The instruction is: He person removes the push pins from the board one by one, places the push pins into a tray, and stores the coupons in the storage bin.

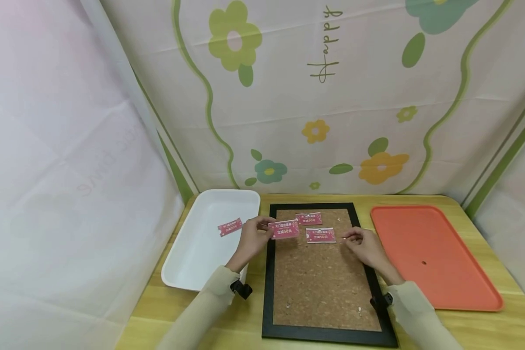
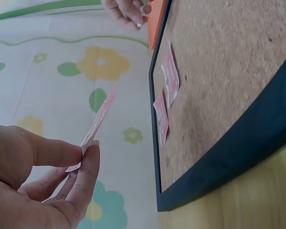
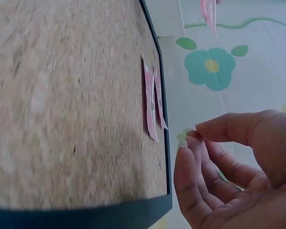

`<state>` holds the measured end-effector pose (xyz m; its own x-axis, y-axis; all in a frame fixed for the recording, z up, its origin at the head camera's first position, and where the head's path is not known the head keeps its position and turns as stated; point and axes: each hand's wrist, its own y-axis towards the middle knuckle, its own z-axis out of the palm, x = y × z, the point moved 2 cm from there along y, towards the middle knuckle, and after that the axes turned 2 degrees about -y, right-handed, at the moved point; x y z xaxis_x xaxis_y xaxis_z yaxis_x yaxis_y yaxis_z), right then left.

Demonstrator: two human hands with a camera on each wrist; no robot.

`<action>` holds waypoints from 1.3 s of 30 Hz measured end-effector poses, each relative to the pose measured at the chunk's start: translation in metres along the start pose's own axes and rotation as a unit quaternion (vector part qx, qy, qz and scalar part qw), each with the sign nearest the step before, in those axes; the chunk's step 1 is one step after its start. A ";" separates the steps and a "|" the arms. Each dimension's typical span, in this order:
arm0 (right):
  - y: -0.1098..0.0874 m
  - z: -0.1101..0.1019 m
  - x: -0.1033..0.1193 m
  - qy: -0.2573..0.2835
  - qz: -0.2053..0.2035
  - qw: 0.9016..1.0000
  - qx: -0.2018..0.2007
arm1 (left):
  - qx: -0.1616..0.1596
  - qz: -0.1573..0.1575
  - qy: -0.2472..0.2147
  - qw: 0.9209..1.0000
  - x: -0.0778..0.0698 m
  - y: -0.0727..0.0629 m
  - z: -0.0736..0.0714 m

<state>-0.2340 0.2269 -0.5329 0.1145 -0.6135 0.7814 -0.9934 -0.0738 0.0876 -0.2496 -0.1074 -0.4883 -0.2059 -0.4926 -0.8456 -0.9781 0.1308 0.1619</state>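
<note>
My left hand (image 1: 254, 238) pinches a pink coupon (image 1: 284, 229) between thumb and fingers, above the upper left of a cork board (image 1: 319, 282). Two more pink coupons, one (image 1: 308, 218) near the top and one (image 1: 321, 235) just below it, are on the cork, each with a small pin-like spot at its upper edge. To their right, my right hand (image 1: 364, 245) has thumb and fingertips drawn together. A tiny whitish thing, seemingly a push pin, shows at these fingertips; the fingers mostly hide it. In the right wrist view, the right hand (image 3: 229, 167) is apart from the cork.
A white bin (image 1: 201, 238) stands left of the board, with another pink coupon (image 1: 230, 227) inside. At the right lies an orange tray (image 1: 437, 257). Small clear pins (image 1: 359, 311) dot the lower cork. A black frame (image 1: 328, 333) edges the board, and a flowered curtain hangs behind the table.
</note>
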 end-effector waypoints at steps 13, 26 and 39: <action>-0.009 -0.023 -0.021 -0.002 0.023 1.000 -0.005 | -0.036 -0.021 -0.015 0.999 0.015 0.013 -0.031; -0.025 -0.049 -0.047 -0.035 0.061 0.997 -0.011 | -0.076 -0.060 0.011 0.995 0.033 0.018 -0.060; -0.035 -0.068 -0.072 -0.030 0.099 0.995 -0.004 | -0.092 -0.083 0.026 0.992 0.051 0.023 -0.079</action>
<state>-0.2078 0.3272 -0.5501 -0.0837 -0.6617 0.7451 -0.9965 0.0595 -0.0591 -0.2850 -0.1972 -0.4880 -0.0388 -0.5393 -0.8412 -0.9866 -0.1128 0.1178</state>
